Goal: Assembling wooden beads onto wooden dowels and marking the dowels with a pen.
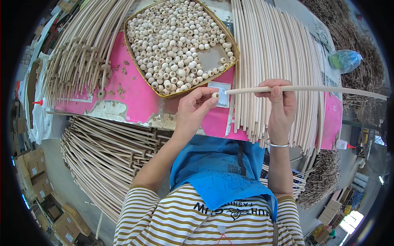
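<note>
My left hand [191, 110] pinches a small round wooden bead [215, 95] between thumb and fingertips, its hole showing. A long pale wooden rod [328, 88] lies level in my right hand [280, 102], fingers closed round it. The rod's left end has a white tip and points at the bead, a short gap apart. Beneath that end sits a small shallow square dish [224, 101] with something whitish in it. Just beyond my left hand stands a gold-rimmed tray [211, 59] full of similar beads, its bottom bare at the right.
Many plain rods [258, 53] lie side by side on the pink-topped table [172, 107], under my right hand. Rods with wooden discs [82, 51] are heaped at the far left. More rods [98, 156] lie below the table edge. A glue bottle [342, 144] rests at the right.
</note>
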{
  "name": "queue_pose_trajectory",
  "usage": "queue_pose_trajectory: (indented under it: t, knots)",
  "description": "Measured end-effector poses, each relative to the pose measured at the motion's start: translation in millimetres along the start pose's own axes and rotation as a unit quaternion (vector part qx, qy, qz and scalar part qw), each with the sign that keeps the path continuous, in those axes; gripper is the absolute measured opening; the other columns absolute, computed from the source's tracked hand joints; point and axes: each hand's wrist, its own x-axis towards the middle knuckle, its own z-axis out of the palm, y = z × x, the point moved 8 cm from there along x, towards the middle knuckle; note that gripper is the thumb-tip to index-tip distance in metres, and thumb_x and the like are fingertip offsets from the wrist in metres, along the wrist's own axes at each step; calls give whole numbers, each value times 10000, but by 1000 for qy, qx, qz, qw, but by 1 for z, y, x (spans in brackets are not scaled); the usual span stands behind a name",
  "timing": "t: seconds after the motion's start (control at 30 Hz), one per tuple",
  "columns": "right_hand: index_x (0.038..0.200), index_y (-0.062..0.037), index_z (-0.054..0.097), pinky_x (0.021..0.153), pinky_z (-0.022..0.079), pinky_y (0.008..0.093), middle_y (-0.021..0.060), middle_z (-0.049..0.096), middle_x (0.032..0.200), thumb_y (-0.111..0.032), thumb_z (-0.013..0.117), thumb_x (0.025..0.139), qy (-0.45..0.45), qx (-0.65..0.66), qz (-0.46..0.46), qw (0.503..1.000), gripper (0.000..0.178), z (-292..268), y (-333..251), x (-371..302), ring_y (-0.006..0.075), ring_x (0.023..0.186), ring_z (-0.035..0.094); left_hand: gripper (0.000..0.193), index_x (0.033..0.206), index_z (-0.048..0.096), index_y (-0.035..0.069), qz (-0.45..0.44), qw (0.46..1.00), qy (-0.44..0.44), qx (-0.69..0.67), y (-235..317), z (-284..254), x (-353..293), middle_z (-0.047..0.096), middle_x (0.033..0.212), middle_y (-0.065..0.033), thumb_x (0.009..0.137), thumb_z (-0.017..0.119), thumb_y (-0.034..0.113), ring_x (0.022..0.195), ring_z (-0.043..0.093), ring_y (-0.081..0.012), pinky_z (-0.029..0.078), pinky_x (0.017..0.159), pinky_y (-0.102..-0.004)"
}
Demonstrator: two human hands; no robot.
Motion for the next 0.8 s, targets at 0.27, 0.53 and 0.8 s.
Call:
queue_pose_trajectory:
  t: [0.27,0.53,0.8]
  knots:
    - [1083,-11,606,789,578,275,116,683,987,-211,544,1063,-11,10,-2,1000,210,7,4,-9,155,861,681,276,1219,654,-36,14,998,-17,-55,7,7,-5,721,1020,-86,980,663,101,914,675,-113,554,848,-248]
    - [1078,-20,608,810,562,290,128,677,1021,-179,555,1054,-36,40,-12,998,169,11,4,-16,165,910,663,244,1174,666,-28,3,998,-11,-62,7,9,-7,721,994,-80,986,662,126,891,676,-114,555,830,-255]
    - [1035,-23,620,853,550,332,141,662,1029,-153,565,1038,-91,-55,-93,990,141,14,-11,-33,230,974,673,232,1175,669,-26,18,1000,-10,-20,13,9,-6,710,989,-66,992,650,115,860,662,-117,540,809,-248]
